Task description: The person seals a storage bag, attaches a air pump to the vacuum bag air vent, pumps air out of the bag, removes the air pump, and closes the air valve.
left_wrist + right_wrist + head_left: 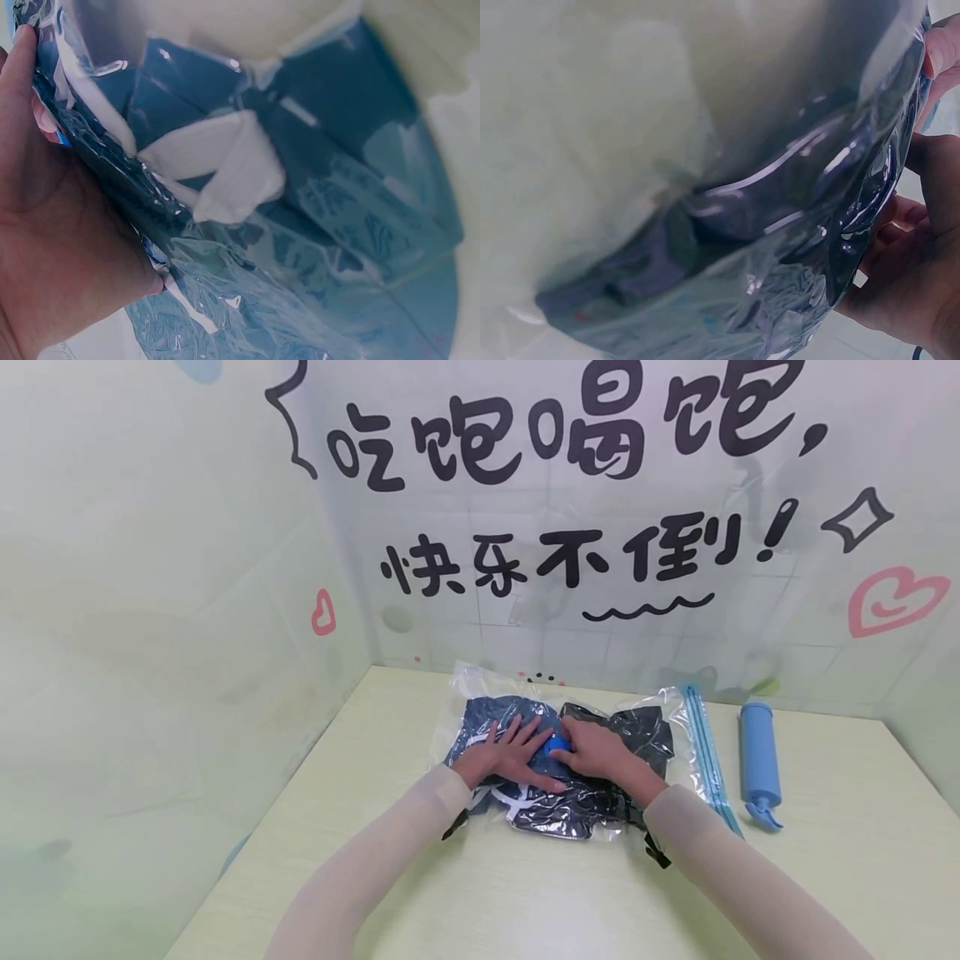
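A clear plastic vacuum storage bag (678, 752) lies on the table, with dark blue clothing (477, 710) and black clothing (649, 731) inside. My left hand (517, 758) rests on the bag with fingers spread. Beside it, my right hand (600, 752) pinches a round blue valve cap (557, 745) between thumb and fingers; the hand partly covers the cap. White straps (251, 169) show through the wrinkled film in the left wrist view. In the right wrist view, dark shiny folds of the bag (780, 202) lie close to the right hand.
A blue hand pump (760, 750) lies to the right of the bag, its handle toward me. The bag's blue zip edge (707, 747) runs along its right side. A printed backdrop (525, 610) stands behind the pale table (480, 902), and another covers the left.
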`<state>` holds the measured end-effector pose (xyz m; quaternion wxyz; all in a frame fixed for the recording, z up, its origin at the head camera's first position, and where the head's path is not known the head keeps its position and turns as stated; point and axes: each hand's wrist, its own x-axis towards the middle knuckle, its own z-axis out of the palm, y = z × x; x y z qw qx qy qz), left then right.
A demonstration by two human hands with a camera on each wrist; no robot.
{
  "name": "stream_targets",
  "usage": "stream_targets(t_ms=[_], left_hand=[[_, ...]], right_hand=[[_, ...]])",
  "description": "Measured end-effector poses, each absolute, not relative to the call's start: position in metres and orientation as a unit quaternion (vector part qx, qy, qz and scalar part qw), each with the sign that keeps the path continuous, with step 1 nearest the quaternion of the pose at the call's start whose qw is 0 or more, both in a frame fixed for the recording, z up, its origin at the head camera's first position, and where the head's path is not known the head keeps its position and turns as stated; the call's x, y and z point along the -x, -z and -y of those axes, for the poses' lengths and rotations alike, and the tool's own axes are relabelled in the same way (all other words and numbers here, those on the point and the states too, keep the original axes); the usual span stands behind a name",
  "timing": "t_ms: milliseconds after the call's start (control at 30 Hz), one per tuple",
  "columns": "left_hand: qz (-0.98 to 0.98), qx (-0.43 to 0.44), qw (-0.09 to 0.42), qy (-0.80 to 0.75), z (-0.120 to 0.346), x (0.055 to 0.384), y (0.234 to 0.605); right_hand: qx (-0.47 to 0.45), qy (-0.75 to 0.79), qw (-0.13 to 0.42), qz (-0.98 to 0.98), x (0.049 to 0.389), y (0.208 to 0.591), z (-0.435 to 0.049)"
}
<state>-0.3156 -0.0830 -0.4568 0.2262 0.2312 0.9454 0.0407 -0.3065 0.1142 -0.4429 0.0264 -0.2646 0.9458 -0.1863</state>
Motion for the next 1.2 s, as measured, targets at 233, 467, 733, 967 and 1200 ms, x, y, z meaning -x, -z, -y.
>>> stream_targets(t_ms=[233, 467, 733, 967, 1200], left_hand=[[-0.945, -0.23, 0.226, -0.045, 0.084, 0.314, 0.456], [-0.946, -0.228, 0.226, -0.048, 0.084, 0.314, 0.457], [-0.945, -0.23, 0.228, -0.044, 0.085, 0.316, 0.459], [-0.943, -0.223, 0.239, -0.061, 0.082, 0.314, 0.456], [-0.944, -0.223, 0.237, -0.049, 0.082, 0.313, 0.452]], right_hand=[[0.268, 0.165, 0.018, -0.949, 0.307, 0.444, -0.113], [0.261, 0.153, 0.02, -0.953, 0.305, 0.444, -0.112], [0.264, 0.144, 0.0, -0.954, 0.303, 0.45, -0.112], [0.248, 0.225, 0.067, -0.94, 0.306, 0.444, -0.117], [0.293, 0.257, 0.102, -0.915, 0.31, 0.437, -0.123]])
